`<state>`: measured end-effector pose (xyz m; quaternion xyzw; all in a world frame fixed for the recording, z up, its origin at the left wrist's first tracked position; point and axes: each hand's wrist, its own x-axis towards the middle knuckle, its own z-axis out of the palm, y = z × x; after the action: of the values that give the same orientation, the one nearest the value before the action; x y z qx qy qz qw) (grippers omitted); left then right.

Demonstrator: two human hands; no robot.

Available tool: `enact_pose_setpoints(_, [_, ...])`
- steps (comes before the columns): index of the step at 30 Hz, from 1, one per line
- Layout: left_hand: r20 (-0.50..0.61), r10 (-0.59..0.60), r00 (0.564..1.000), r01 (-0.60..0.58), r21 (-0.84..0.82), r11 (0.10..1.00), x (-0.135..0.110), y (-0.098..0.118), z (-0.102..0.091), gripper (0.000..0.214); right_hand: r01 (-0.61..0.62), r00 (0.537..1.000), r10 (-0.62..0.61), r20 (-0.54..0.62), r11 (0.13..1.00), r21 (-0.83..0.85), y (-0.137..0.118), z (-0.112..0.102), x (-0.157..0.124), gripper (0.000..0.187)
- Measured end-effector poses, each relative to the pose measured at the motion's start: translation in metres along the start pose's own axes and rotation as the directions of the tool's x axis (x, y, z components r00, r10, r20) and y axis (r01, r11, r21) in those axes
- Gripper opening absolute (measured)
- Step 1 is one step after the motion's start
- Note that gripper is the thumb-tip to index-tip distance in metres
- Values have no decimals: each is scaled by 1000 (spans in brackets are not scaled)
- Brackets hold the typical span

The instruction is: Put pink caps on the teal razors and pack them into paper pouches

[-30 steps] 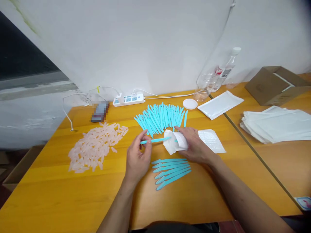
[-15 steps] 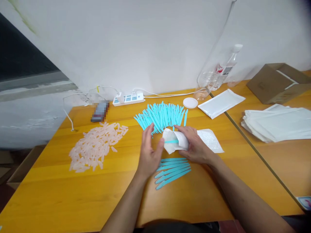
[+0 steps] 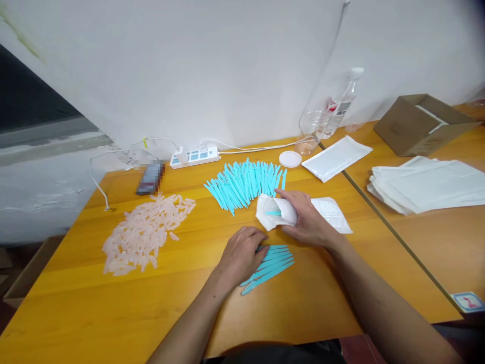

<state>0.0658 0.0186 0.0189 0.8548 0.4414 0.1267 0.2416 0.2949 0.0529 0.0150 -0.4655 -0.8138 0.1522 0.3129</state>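
My right hand (image 3: 308, 222) is closed around a small white bag (image 3: 275, 212), holding its mouth open toward the left; a turquoise stick shows inside it. My left hand (image 3: 242, 253) rests palm down on the near row of turquoise sticks (image 3: 271, 263), fingers curled over their left ends. Whether it grips one I cannot tell. Behind the bag lies a large fan of turquoise sticks (image 3: 242, 184). A heap of pale pink caps (image 3: 146, 230) sits to the left.
A flat white bag (image 3: 331, 212) lies under my right wrist. At the back are a power strip (image 3: 194, 155), a phone (image 3: 149, 178), a white lid (image 3: 290, 158), a clear jar (image 3: 312, 129), a bottle, more white bags (image 3: 336, 157), a bag stack (image 3: 428, 184) and a cardboard box (image 3: 419, 124).
A turquoise stick went from my left hand into the bag. My left hand then dropped from the bag's mouth down onto the near row of sticks.
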Motion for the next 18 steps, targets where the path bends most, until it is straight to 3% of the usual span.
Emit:
enact_pose_setpoints(5, [-4, 57, 998, -57, -22, 998, 0, 3, -4, 14, -1, 1000, 1, -13, 1000, -5, 2, -1, 0, 80])
enact_pose_setpoints(7, [-85, 59, 995, -68, -115, 991, -7, 0, -13, 13, 0, 1000, 0, -18, 1000, -5, 2, -2, 0, 80])
enact_pose_setpoints(9, [-255, -31, 967, -36, -253, 967, -17, -5, -26, 14, 2, 1000, -2, -16, 1000, -7, 1, -3, -1, 80])
enact_pose_setpoints(10, [-359, -113, 926, -19, -344, 939, -22, -7, -33, 22, 2, 1000, -2, -12, 1000, -6, 1, -2, -1, 81])
enact_pose_setpoints(12, [-535, -298, 791, -36, -526, 850, -29, -8, -44, 47, 8, 1000, -8, 0, 1000, 2, 0, 0, -1, 82])
enact_pose_setpoints(14, [-613, -418, 670, -112, -640, 760, -30, -6, -48, 62, 20, 1000, -20, 11, 1000, 18, -3, 3, -1, 82])
enact_pose_setpoints(16, [-629, -472, 618, -173, -694, 699, -24, -1, -46, 59, 27, 999, -28, 26, 999, 28, -6, 6, -1, 82])
enact_pose_setpoints(18, [-620, -507, 599, -205, -731, 651, -17, 3, -39, 55, 28, 999, -29, 43, 999, 31, -9, 8, -1, 80])
